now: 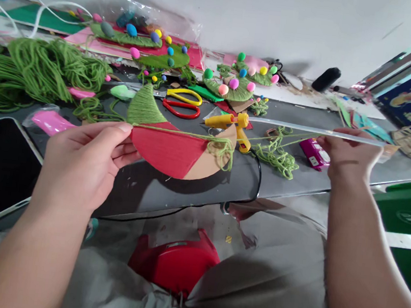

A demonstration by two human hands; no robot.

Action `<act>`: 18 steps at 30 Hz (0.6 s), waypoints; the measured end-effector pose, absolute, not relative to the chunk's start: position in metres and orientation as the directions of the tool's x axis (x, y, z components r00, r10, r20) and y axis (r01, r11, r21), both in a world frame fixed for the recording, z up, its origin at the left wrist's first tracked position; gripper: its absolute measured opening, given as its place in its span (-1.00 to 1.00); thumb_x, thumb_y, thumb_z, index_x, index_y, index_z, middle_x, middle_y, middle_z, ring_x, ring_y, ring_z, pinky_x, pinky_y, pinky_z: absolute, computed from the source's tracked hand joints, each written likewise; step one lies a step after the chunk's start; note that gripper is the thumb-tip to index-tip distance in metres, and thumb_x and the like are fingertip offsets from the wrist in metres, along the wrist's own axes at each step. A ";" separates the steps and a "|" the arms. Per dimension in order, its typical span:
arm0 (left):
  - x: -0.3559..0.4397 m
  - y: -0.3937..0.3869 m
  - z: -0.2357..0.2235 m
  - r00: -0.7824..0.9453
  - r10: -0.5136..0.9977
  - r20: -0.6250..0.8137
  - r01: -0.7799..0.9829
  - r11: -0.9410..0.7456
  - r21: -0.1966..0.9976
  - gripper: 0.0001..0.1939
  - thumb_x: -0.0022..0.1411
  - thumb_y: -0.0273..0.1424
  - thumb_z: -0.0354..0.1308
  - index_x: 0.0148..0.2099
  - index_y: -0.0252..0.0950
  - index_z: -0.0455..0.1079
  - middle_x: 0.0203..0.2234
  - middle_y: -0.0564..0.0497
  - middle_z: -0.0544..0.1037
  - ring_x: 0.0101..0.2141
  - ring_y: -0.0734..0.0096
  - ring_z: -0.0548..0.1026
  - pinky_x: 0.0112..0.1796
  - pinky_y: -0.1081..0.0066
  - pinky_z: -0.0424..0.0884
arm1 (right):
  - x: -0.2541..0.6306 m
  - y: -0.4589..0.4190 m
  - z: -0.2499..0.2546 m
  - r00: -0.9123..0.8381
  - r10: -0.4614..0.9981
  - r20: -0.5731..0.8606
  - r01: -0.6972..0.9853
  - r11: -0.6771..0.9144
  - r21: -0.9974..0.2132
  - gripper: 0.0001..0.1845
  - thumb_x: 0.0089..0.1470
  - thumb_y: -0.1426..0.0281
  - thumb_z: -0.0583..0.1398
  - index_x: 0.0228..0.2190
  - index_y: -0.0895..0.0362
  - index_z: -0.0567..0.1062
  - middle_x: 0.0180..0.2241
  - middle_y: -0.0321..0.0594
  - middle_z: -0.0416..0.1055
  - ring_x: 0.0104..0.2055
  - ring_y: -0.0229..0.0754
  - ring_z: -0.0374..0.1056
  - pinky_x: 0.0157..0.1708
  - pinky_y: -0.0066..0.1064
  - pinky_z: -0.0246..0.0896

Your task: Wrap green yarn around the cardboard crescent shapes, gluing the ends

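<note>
And here's the left hand (81,164), its grip closed, thumb on top and fingers beneath, pinching the left part of the cardboard crescent (168,152) with the yarn strand (178,131) running under the thumb. The crescent is up in the air over the middle of the tabletop (130,192), towards its near edge: green yarn wrapped round its upper-left tip, red in the middle, tan at the right, where a loose tangle of yarn hangs.

Out to the right, the right hand (352,153) has its grip closed too, fingers curled in on the strand, which stretches between the hands; the fingertips are partly hidden.

Just behind the crescent lies the yellow glue gun (227,121), a long clear stick (305,128) reaching from it towards the right hand; whether they touch, I can't tell. A loose green yarn tangle (277,157) lies to its right, and then a purple box (314,154) near the right hand.

Over on the left, a big green yarn pile (40,71), and the dark-screened tablet (1,168) by the near edge. Scissors (183,103) with red and yellow handles sit behind the crescent, and colourful pompom-topped pieces (235,86) line the far side.
</note>
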State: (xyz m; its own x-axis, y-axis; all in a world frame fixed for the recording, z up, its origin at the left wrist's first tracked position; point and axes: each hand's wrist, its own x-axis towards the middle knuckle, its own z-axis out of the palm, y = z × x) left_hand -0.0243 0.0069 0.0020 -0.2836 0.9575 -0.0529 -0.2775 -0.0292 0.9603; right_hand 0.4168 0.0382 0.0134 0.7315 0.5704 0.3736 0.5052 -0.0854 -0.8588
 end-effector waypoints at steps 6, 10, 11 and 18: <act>-0.024 0.007 0.004 -0.291 0.955 -0.051 -0.288 -0.037 0.957 -0.92 0.02 -0.56 0.31 -0.36 -0.35 0.52 -0.45 -0.02 0.65 -0.41 0.28 0.63 -0.34 0.23 0.65 | 0.427 0.047 0.013 0.857 0.371 0.357 0.404 -0.055 -0.913 -0.69 -0.27 0.69 0.30 -0.56 0.08 0.37 -0.55 -0.27 0.34 -0.47 -0.16 0.44 -0.43 -0.26 0.40; -0.024 0.005 0.006 -0.291 0.955 -0.061 -0.292 -0.028 0.956 -0.92 0.01 -0.54 0.33 -0.37 -0.35 0.51 -0.45 -0.02 0.65 -0.41 0.27 0.64 -0.35 0.26 0.66 | 0.441 0.049 0.009 0.891 0.266 0.368 0.399 -0.070 -0.914 -0.67 -0.22 0.72 0.20 -0.56 0.04 0.33 -0.56 -0.30 0.31 -0.51 -0.20 0.38 -0.50 -0.29 0.31; -0.024 0.005 0.006 -0.289 0.955 -0.060 -0.291 -0.028 0.956 -0.92 0.02 -0.54 0.33 -0.37 -0.35 0.52 -0.45 -0.02 0.65 -0.40 0.26 0.64 -0.35 0.26 0.66 | 0.445 0.049 0.008 0.895 0.243 0.373 0.402 -0.078 -0.912 -0.67 -0.21 0.73 0.17 -0.56 0.03 0.32 -0.58 -0.31 0.29 -0.53 -0.21 0.36 -0.52 -0.28 0.27; -0.025 0.006 0.005 -0.281 0.957 -0.071 -0.317 -0.023 0.948 -0.93 0.02 -0.55 0.32 -0.36 -0.36 0.52 -0.43 -0.05 0.66 -0.40 0.25 0.64 -0.38 0.26 0.65 | 0.450 0.047 0.009 0.837 0.387 0.387 0.459 -0.110 -0.882 -0.63 -0.12 0.71 0.13 -0.56 -0.01 0.17 -0.52 -0.30 0.27 -0.48 -0.25 0.33 -0.46 -0.30 0.27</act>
State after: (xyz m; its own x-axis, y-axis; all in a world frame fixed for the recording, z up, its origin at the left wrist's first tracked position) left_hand -0.0253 0.0063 0.0050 -0.2810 0.9571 -0.0706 -0.3166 -0.0230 0.9483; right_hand 0.4500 0.0467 0.0090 0.8369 0.3873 0.3868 0.4587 -0.1103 -0.8817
